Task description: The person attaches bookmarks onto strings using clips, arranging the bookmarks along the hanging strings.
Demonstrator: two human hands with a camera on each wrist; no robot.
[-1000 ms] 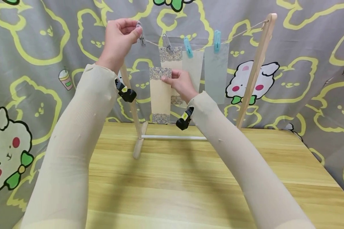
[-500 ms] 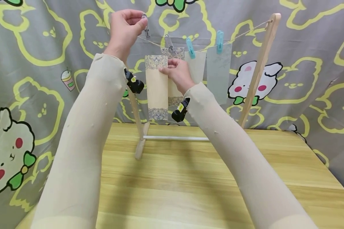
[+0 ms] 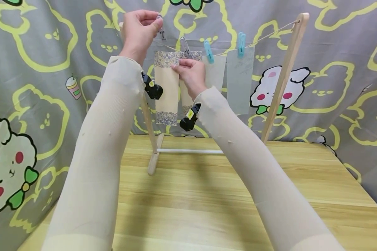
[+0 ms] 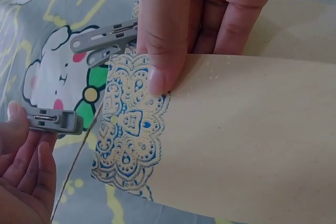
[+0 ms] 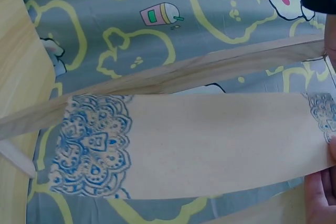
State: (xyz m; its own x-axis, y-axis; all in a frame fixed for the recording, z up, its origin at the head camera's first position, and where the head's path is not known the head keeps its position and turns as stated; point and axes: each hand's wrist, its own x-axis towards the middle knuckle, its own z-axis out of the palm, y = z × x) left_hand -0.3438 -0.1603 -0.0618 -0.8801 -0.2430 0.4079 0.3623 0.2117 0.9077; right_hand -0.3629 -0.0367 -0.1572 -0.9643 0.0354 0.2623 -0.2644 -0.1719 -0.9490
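Note:
My left hand [image 3: 139, 33] pinches a grey clothespin [image 4: 55, 120] above the left part of a string [image 4: 79, 161]. The clothespin stands apart from the card in the left wrist view. My right hand [image 3: 191, 75] holds a cream paper card [image 3: 166, 89] by its upper right edge, thumb on the front. Blue lace patterns band both ends of this card, which hangs upright in front of the string. Behind it, a similar patterned card [image 3: 186, 94] hangs from another grey clothespin [image 3: 186, 47], partly hidden by my right hand.
Two blue clothespins [image 3: 241, 45] hold a pale card [image 3: 215, 73] and a grey-green card [image 3: 240, 80] farther right. A wooden post [image 3: 284, 78] carries the string's right end. A white rod [image 3: 190, 151] runs low across the stand, above the wooden table [image 3: 188, 198].
My right hand has raised the card and moved it left, up to the string. My left hand has risen slightly and shifted right with the clothespin.

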